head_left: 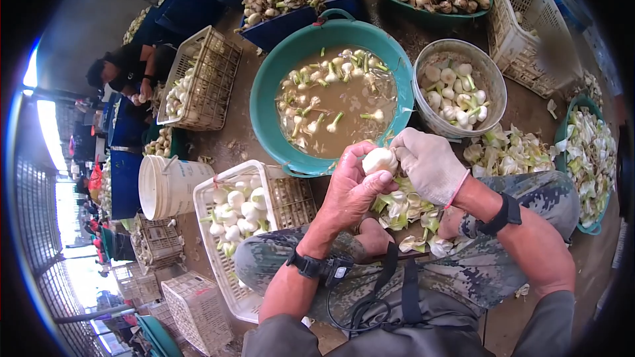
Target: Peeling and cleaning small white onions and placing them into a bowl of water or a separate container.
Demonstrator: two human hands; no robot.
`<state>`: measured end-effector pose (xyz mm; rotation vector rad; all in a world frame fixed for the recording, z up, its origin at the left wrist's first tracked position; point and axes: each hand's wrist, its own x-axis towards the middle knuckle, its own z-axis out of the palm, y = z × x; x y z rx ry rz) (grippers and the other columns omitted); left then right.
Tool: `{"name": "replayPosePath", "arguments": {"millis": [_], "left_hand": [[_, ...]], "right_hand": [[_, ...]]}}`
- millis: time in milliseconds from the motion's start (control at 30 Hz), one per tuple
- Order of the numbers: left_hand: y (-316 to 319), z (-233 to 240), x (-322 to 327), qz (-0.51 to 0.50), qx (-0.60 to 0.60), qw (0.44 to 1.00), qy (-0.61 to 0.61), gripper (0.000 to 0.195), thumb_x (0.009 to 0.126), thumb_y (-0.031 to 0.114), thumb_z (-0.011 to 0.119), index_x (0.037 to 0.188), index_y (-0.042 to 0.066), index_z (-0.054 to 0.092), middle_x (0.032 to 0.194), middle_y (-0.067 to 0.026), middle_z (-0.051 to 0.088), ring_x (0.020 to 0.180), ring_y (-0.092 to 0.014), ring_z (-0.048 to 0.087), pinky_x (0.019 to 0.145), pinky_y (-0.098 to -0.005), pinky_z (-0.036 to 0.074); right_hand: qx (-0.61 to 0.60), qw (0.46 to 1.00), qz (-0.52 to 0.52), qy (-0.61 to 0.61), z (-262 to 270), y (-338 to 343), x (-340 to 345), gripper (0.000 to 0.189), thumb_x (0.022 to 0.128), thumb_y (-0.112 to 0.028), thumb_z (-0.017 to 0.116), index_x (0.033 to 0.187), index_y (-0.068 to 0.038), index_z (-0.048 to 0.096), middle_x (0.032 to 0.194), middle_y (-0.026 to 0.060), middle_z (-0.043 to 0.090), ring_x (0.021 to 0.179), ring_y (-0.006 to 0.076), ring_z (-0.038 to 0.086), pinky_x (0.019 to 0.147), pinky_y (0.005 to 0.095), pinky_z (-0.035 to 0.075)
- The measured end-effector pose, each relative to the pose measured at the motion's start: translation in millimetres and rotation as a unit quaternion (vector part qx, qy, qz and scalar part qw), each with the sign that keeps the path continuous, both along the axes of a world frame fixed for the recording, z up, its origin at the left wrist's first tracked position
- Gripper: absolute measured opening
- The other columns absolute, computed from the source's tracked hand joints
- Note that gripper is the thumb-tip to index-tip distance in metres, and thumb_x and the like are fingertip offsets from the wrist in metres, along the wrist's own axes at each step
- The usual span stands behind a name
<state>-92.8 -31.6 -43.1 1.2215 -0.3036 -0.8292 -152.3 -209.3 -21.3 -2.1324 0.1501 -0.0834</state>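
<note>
A white garlic bulb (380, 161) is held in my bare left hand (354, 181), between thumb and fingers. My right hand (429, 161), in a pale knitted glove, pinches at the bulb's upper right edge; whether it grips a bit of skin cannot be told. Just beyond both hands stands a green plastic tub (265, 64) of murky water with garlic bulbs floating in it. A round bucket (498, 67) with trimmed garlic stands to its right. Below my hands lie peeled garlic skins (404, 206). A white plastic crate (270, 193) of clean bulbs is at my left.
A white bucket (176, 186) lies tipped beside the crate. At the back are a blue bin (278, 32) and a green basin (436, 17) of unpeeled garlic. A basket of skins (588, 158) stands at the right. Another person (131, 67) works at the far left.
</note>
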Motion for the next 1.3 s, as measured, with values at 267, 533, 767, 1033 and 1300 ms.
{"name": "replayPosePath", "arguments": {"millis": [267,533,767,1033,1300], "left_hand": [[1,7,5,0.052,-0.064,0.992,0.094,0.052,0.094,0.018,0.063,0.136,0.001,0.04,0.112,-0.0102,0.06,0.088,-0.016,0.064,0.078,-0.0294,0.054],[-2,0,7,0.132,-0.048,0.98,0.14,0.03,0.095,0.016,0.052,0.122,0.003,0.049,0.103,-0.0108,0.062,0.082,-0.017,0.062,0.065,-0.0299,0.052],[-1,-4,10,0.155,-0.061,0.979,0.117,0.027,0.094,0.022,0.046,0.114,0.005,0.053,0.093,-0.0062,0.059,0.078,-0.015,0.061,0.056,-0.0257,0.046],[2,-15,9,0.146,0.088,0.985,-0.019,0.024,0.096,0.023,0.045,0.106,0.006,0.059,0.083,-0.0037,0.056,0.074,-0.01,0.054,0.06,-0.0256,0.044],[-5,-15,-2,0.073,0.182,0.93,-0.31,0.036,0.095,0.029,0.058,0.114,-0.002,0.061,0.107,-0.0096,0.062,0.096,-0.016,0.057,0.087,-0.0299,0.046]], "right_hand": [[0.242,0.966,-0.016,0.092,12,0,5,0.015,0.098,-0.013,0.049,0.098,-0.001,0.059,0.077,0.0119,0.064,0.068,0.0155,0.062,0.064,0.0317,0.05],[0.073,0.995,0.054,-0.036,8,1,0,0.014,0.097,-0.013,0.052,0.098,0.0,0.057,0.08,0.0113,0.064,0.072,0.0154,0.064,0.066,0.0313,0.051],[0.28,0.942,-0.179,-0.049,32,-16,10,0.018,0.101,-0.01,0.04,0.099,-0.001,0.056,0.082,0.0051,0.06,0.067,0.01,0.058,0.063,0.025,0.051],[0.041,0.998,-0.021,-0.036,19,-17,5,0.028,0.09,-0.027,0.063,0.103,-0.002,0.064,0.09,0.0163,0.066,0.085,0.0299,0.065,0.077,0.0366,0.05],[-0.042,0.995,0.083,0.044,-7,2,1,0.019,0.092,-0.019,0.056,0.097,-0.002,0.063,0.088,0.0209,0.064,0.088,0.0404,0.061,0.076,0.0436,0.05]]}}
